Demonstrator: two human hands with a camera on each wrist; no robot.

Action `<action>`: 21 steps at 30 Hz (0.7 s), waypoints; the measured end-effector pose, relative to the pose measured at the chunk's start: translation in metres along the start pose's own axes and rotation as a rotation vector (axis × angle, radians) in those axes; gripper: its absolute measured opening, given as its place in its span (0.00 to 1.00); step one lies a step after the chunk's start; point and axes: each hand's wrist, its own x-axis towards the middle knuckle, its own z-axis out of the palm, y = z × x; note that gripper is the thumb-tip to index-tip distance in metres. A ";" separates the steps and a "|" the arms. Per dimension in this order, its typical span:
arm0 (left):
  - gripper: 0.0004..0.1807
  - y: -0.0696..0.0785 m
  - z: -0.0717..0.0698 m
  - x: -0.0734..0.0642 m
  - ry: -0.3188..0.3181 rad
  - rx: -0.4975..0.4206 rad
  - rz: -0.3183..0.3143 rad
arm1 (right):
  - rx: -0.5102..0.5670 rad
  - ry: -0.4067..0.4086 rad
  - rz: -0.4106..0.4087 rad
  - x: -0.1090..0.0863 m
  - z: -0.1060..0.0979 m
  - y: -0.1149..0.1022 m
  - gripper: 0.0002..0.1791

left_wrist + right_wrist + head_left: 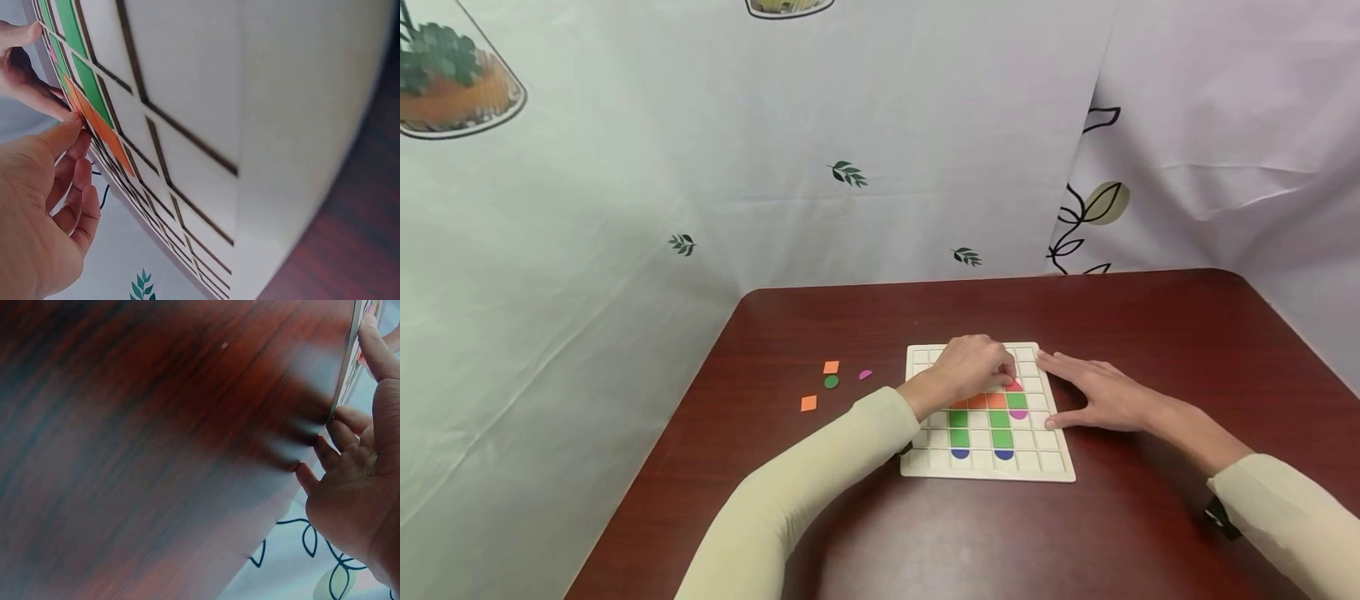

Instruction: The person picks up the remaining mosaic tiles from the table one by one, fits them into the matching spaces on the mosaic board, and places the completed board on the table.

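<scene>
The red piece (1014,387) is on the board (985,477), just beyond a green piece (1016,402), pinched between the left grip's (972,364) thumb and finger. It looks light, thin and stiff, likely best taken by its edges. The right grip (1101,392), fingers extended, touches the board's right edge on the counter (925,533).

A reddish-brown table (940,533) stands before a white, leaf-printed cloth (925,100)

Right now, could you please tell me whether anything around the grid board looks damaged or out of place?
Nothing stands out: two orange squares, a green circle and a magenta semicircle lie loose on the table left of the white grid board, but seem set aside, not spilled.
</scene>
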 end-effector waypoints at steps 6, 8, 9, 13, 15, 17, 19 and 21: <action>0.03 -0.002 -0.005 0.000 -0.007 0.014 0.009 | -0.001 0.004 -0.001 0.000 0.001 0.001 0.60; 0.03 -0.002 -0.007 0.000 -0.014 0.025 0.006 | -0.001 0.005 0.002 0.000 0.001 0.000 0.60; 0.03 -0.002 -0.008 0.000 -0.018 0.029 0.004 | -0.001 0.004 0.004 0.000 0.001 0.000 0.60; 0.03 -0.007 -0.014 -0.001 -0.024 0.055 -0.008 | -0.004 0.005 0.006 0.000 0.001 -0.001 0.61; 0.04 -0.010 -0.018 -0.002 -0.026 0.067 -0.014 | -0.006 0.005 0.007 0.000 0.001 -0.002 0.61; 0.04 -0.013 -0.025 -0.004 -0.020 0.076 -0.016 | -0.010 0.005 0.008 -0.001 0.001 -0.003 0.61; 0.05 -0.018 -0.032 -0.006 -0.009 0.073 -0.019 | -0.015 0.005 0.008 0.000 0.000 -0.004 0.60; 0.06 -0.023 -0.040 -0.008 0.007 0.072 -0.016 | -0.012 0.006 0.009 -0.001 0.000 -0.005 0.60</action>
